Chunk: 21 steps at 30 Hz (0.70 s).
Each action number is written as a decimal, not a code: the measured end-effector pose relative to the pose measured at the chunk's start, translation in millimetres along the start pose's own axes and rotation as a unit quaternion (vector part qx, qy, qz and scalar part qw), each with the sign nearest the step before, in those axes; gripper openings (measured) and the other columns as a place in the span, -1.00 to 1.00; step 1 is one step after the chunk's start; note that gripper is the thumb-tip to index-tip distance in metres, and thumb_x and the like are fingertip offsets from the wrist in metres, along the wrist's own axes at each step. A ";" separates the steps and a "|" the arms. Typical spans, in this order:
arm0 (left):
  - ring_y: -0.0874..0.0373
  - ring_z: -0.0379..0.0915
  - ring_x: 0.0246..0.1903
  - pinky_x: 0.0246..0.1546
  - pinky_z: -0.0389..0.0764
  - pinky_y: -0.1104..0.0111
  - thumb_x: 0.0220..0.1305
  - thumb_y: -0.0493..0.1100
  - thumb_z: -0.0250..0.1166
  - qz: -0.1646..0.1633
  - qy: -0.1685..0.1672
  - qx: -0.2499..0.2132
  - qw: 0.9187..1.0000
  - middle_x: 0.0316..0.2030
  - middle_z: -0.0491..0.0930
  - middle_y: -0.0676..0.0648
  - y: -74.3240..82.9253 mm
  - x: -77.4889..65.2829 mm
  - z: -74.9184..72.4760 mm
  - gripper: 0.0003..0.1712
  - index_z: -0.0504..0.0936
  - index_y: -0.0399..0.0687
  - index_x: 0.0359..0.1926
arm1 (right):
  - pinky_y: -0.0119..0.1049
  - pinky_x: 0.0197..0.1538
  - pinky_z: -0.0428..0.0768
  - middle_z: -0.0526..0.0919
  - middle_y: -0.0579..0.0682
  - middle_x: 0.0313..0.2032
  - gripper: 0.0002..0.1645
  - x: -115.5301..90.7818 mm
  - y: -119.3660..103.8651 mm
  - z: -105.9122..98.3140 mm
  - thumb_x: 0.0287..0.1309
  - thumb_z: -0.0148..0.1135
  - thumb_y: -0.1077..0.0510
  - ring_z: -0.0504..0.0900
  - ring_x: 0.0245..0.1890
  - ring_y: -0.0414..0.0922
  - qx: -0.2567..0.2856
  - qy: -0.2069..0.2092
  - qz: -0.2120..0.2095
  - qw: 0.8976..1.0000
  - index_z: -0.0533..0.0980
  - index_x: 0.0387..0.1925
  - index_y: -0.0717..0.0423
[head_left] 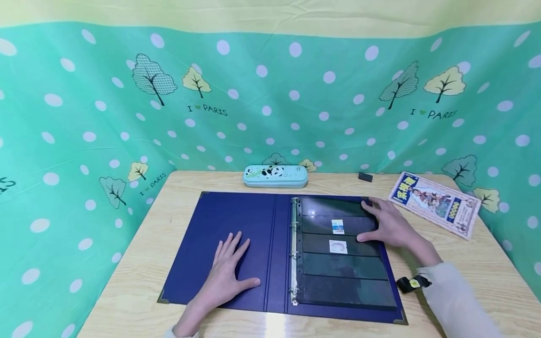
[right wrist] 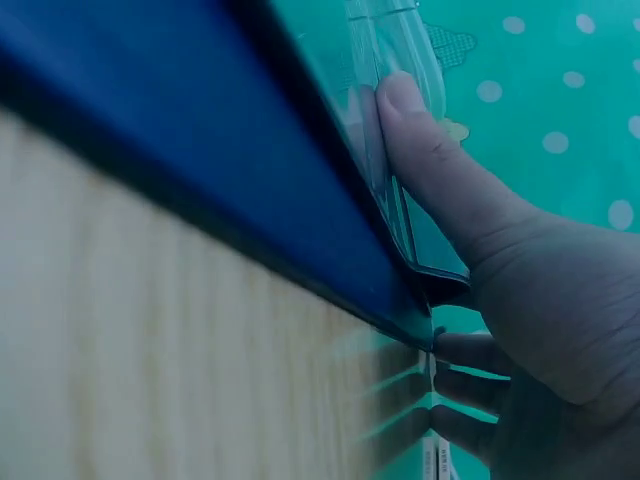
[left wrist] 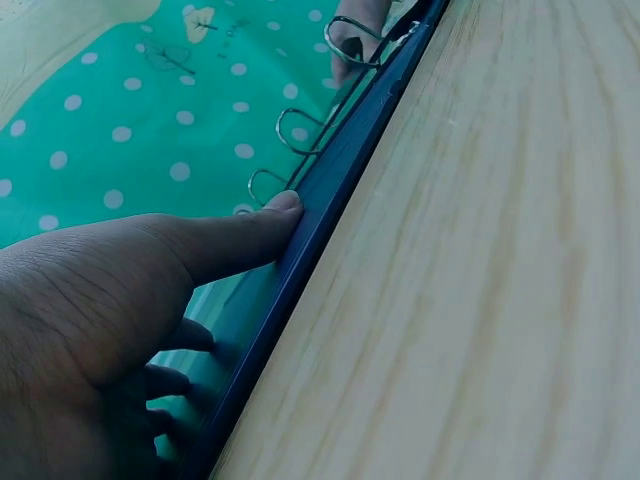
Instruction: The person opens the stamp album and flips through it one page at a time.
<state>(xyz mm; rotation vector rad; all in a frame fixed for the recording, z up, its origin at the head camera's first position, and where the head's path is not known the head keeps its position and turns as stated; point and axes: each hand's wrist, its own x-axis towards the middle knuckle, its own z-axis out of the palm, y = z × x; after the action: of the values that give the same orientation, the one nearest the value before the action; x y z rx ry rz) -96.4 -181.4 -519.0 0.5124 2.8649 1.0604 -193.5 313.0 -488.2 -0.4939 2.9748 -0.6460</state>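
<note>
A dark blue ring binder (head_left: 220,206) lies open on the table, metal rings (head_left: 294,255) along its spine. On its right side is a black stock page (head_left: 344,288) with clear horizontal pockets. A blue-and-white stamp (head_left: 338,226) sits in one pocket, and a pale stamp (head_left: 338,247) in the pocket below. My left hand (head_left: 226,274) rests with spread fingers on the bare inside of the left cover. At the page's upper right edge, my right hand (head_left: 390,223) touches the page with its thumb (right wrist: 435,150); its other fingers reach over the edge, partly hidden.
Behind the binder stands a light blue pencil case (head_left: 275,176) with a panda on it. To its right lies a small black block (head_left: 365,177). A printed booklet (head_left: 435,202) lies at the table's right side. Polka-dot green cloth (head_left: 270,117) hangs around the wooden table (head_left: 127,272).
</note>
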 end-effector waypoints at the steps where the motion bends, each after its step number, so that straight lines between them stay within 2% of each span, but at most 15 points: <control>1: -0.37 -0.24 0.75 0.67 -0.30 -0.33 0.10 0.21 0.74 0.001 0.000 0.001 1.000 0.74 0.07 -0.33 0.0 0.1 0.0 0.26 0.37 -0.17 0.68 | 0.57 0.42 0.32 0.17 0.57 0.60 0.44 -0.6 -1.0 -0.3 -0.05 0.76 -0.39 0.13 0.55 0.59 0.002 0.000 0.001 1.000 0.35 0.61 0.39; 5: -0.37 -0.24 0.75 0.67 -0.31 -0.34 0.10 0.22 0.74 0.001 0.000 0.001 1.000 0.74 0.07 -0.33 -0.2 0.5 0.0 0.26 0.37 -0.17 0.68 | 0.55 0.37 0.38 0.26 0.57 0.53 0.33 -3.7 -3.9 -0.4 -0.01 0.76 -0.36 0.22 0.49 0.56 0.002 0.010 -0.006 1.000 0.44 0.56 0.36; 8: -0.37 -0.24 0.75 0.67 -0.30 -0.35 0.10 0.24 0.73 0.001 0.000 0.002 1.000 0.74 0.07 -0.32 -0.5 0.4 -0.2 0.26 0.38 -0.16 0.68 | 0.28 0.15 0.51 0.49 0.46 0.25 0.23 -4.8 -6.1 -0.4 -0.01 0.76 -0.35 0.43 0.18 0.36 -0.011 0.029 -0.014 0.999 0.54 0.49 0.32; 9: -0.37 -0.24 0.75 0.67 -0.30 -0.35 0.11 0.24 0.73 0.001 0.000 0.002 1.000 0.74 0.07 -0.32 -0.5 0.4 -0.2 0.26 0.38 -0.16 0.68 | 0.17 0.05 0.49 0.54 0.38 0.13 0.20 -4.9 -6.8 -0.5 -0.01 0.76 -0.35 0.45 0.06 0.27 -0.015 0.033 -0.016 0.999 0.57 0.46 0.30; 12: -0.37 -0.24 0.75 0.67 -0.30 -0.35 0.11 0.25 0.73 0.000 0.001 -0.001 1.000 0.74 0.07 -0.32 -0.3 -0.1 -0.4 0.25 0.38 -0.16 0.68 | 0.00 -0.06 0.42 0.65 0.25 0.02 0.15 -5.0 -8.7 -0.7 0.05 0.74 -0.33 0.50 -0.09 0.10 0.006 0.028 -0.016 0.999 0.57 0.46 0.30; 15: -0.37 -0.24 0.75 0.67 -0.31 -0.34 0.11 0.24 0.73 -0.001 0.000 -0.004 1.000 0.74 0.08 -0.32 0.3 -0.7 -0.5 0.25 0.38 -0.16 0.68 | 0.11 0.10 0.59 0.68 0.42 0.23 0.26 -5.7 -9.4 0.9 0.15 0.70 -0.30 0.67 0.08 0.22 0.053 0.000 0.003 0.999 0.39 0.59 0.38; 16: -0.37 -0.24 0.75 0.67 -0.31 -0.34 0.11 0.24 0.73 -0.002 -0.001 -0.004 1.000 0.74 0.08 -0.32 0.5 -0.9 -0.6 0.25 0.38 -0.17 0.68 | 0.19 0.16 0.62 0.61 0.50 0.32 0.30 -6.1 -9.7 1.6 0.18 0.68 -0.29 0.67 0.19 0.30 0.067 -0.008 0.011 0.998 0.30 0.63 0.41; 18: -0.37 -0.24 0.75 0.67 -0.31 -0.34 0.11 0.25 0.73 -0.003 -0.002 -0.004 1.000 0.74 0.08 -0.32 0.8 -1.2 -0.7 0.26 0.38 -0.17 0.68 | 0.28 0.20 0.63 0.46 0.60 0.43 0.41 -7.0 -9.7 3.0 0.21 0.68 -0.25 0.64 0.26 0.38 0.083 -0.017 0.021 0.996 0.12 0.69 0.47; 19: -0.37 -0.24 0.75 0.67 -0.31 -0.34 0.11 0.25 0.73 -0.003 -0.001 -0.003 1.000 0.74 0.08 -0.32 1.0 -1.2 -0.8 0.26 0.38 -0.17 0.68 | 0.33 0.26 0.61 0.37 0.63 0.49 0.44 -7.8 -9.8 3.5 0.22 0.67 -0.25 0.58 0.35 0.44 0.082 -0.016 0.026 0.996 0.06 0.71 0.46; 21: -0.38 -0.23 0.74 0.67 -0.31 -0.35 0.10 0.25 0.73 -0.003 -0.001 -0.002 1.000 0.73 0.09 -0.33 1.1 -1.2 -0.8 0.26 0.38 -0.17 0.68 | 0.37 0.29 0.59 0.28 0.65 0.53 0.48 -9.1 -10.1 3.7 0.23 0.67 -0.22 0.54 0.38 0.49 0.082 -0.009 0.024 0.996 -0.03 0.73 0.46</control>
<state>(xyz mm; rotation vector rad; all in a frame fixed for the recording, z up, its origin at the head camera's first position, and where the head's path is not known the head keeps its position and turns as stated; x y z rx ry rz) -95.1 -181.5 -517.8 0.5035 2.8615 1.0630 -181.4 305.8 -487.5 -0.4124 2.8750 -0.8667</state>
